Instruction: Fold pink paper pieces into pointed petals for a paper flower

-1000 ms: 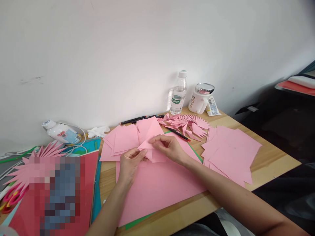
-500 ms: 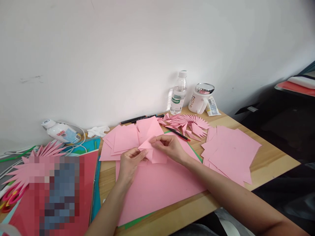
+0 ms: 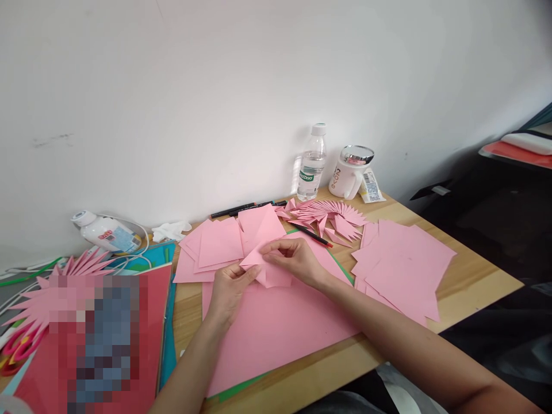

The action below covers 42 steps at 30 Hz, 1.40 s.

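Between my two hands is a partly folded piece of pink paper [image 3: 273, 277], held just above a large pink sheet [image 3: 276, 333]. My left hand [image 3: 230, 287] pinches its left corner between thumb and fingers. My right hand [image 3: 293, 259] has thumb and forefinger closed on its upper edge; the other fingers are curled. Behind the held piece lie pink paper squares [image 3: 221, 243], overlapping one another. Folded pink pieces [image 3: 330, 215], some joined in a fan, sit farther back, with a black pen [image 3: 313, 234] in front of them.
A water bottle [image 3: 311, 164] and a white mug [image 3: 350, 172] stand by the wall. More pink paper [image 3: 409, 264] lies on the right. At left are a white bottle [image 3: 110, 230], a red folder [image 3: 149, 322], pink scissors [image 3: 23, 345] and a spiky pink paper piece [image 3: 38, 299].
The folded paper has tilted slightly between my hands, and its flap sits at a different angle. My right hand has shifted a little to the left. Both hands keep their hold.
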Tool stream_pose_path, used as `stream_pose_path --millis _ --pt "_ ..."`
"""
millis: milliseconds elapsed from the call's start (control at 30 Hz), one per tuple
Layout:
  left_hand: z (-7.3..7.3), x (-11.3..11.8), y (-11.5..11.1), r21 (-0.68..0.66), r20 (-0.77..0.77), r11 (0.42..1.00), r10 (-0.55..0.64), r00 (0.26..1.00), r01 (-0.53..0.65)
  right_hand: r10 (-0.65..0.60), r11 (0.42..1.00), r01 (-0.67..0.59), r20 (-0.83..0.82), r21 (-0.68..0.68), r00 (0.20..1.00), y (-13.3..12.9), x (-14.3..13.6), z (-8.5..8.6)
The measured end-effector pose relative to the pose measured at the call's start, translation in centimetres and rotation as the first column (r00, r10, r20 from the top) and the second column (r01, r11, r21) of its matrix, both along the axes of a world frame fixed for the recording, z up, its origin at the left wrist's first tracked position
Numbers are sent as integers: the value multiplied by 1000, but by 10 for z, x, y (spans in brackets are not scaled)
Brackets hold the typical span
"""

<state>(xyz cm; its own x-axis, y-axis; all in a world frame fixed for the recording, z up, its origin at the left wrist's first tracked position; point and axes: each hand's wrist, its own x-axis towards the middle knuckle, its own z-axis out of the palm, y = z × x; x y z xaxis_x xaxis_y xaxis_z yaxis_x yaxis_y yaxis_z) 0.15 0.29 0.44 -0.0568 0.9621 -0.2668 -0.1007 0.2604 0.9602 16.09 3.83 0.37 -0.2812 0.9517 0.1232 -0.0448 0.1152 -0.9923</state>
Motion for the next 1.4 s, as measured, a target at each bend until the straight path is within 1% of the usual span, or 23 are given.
stream_pose_path --millis 100,267,367,500,733,933,1000,1100,1167,1400 --pt "-1 -1 1 -6 -43 1000 21 999 -22 7 1000 -7 22 7 1000 0 0 1" --pt "-2 -1 1 -12 -60 999 31 998 -32 21 1000 -21 19 -2 1000 1 0 1" --pt "-1 -1 1 -22 -45 999 34 998 -35 39 999 -39 2 -19 999 1 0 -1" --pt "0 -1 1 -21 -22 1000 10 1000 -10 49 999 -49 -10 -22 999 2 0 -2" --pt "0 -2 0 -17 -91 1000 24 996 -25 41 999 -42 61 12 997 1 1 1" --pt "0 -1 0 8 -54 1000 -13 998 13 21 1000 -21 93 2 995 0 1 5" --pt "3 -2 0 16 -34 999 -28 999 28 10 1000 -10 94 -1 995 1 2 4" --pt "7 -5 1 43 42 995 -90 995 88 -12 1000 12 82 -5 997 4 5 0" --pt "9 -7 1 59 66 992 -116 991 112 -14 1000 14 72 -5 997 6 7 -2" --pt "7 -10 2 23 37 996 -81 996 81 -3 1000 5 85 -20 996 6 9 -4"
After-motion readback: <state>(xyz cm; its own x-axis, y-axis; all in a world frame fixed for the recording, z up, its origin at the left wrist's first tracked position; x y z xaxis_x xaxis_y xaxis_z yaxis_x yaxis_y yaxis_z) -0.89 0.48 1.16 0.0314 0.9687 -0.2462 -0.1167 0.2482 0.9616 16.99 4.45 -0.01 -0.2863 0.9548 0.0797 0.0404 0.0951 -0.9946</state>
